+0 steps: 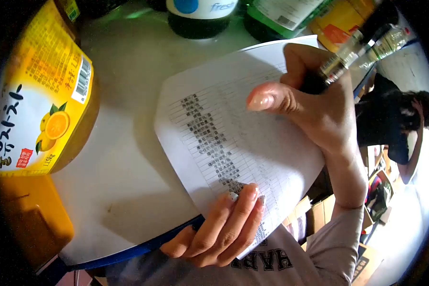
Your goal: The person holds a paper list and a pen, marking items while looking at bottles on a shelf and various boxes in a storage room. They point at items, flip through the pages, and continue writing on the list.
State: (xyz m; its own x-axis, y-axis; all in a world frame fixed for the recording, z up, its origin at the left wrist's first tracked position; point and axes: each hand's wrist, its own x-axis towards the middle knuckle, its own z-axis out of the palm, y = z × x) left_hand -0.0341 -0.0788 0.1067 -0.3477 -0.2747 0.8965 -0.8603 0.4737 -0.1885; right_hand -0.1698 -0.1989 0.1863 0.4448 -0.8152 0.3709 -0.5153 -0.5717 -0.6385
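White paper sheets (pixel 243 138) with a printed table of small dark characters lie tilted on the pale table. My left hand (pixel 224 229) is at their lower edge, fingers close together on top of the print, holding the sheets. Over their upper right part is my right hand (pixel 319 100), thumb stretched out, other fingers curled around a black marker-like pen (pixel 341 62) with a clear section. The pen slants up and right; its lower end is hidden in my hand.
A large yellow-labelled jar (pixel 47 95) stands at the left above a yellow-orange object (pixel 43 214). Bottles (pixel 200 16) (pixel 283 19) line the top. At the right are a person in dark clothing (pixel 386 114) and cardboard boxes (pixel 321 214).
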